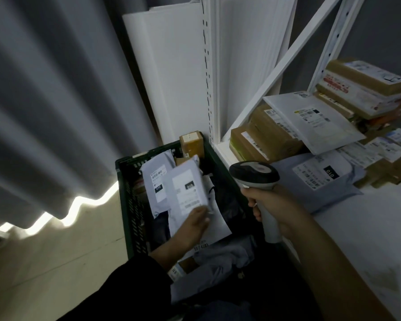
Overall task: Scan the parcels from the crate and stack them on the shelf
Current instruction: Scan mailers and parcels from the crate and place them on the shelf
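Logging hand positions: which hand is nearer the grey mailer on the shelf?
Right. The right hand, gripping the scanner, is just beside the grey mailer; the left hand holds a parcel over the crate.

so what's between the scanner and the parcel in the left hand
Head view: nothing blocks it, only dark packages lying in the crate show between scanner and parcel.

Near part of the shelf (368,239) is wide open, but stacked boxes (271,135) crowd the back, and the crate (134,205) sits tight against the shelf post (214,89), crammed with mailers (156,179).
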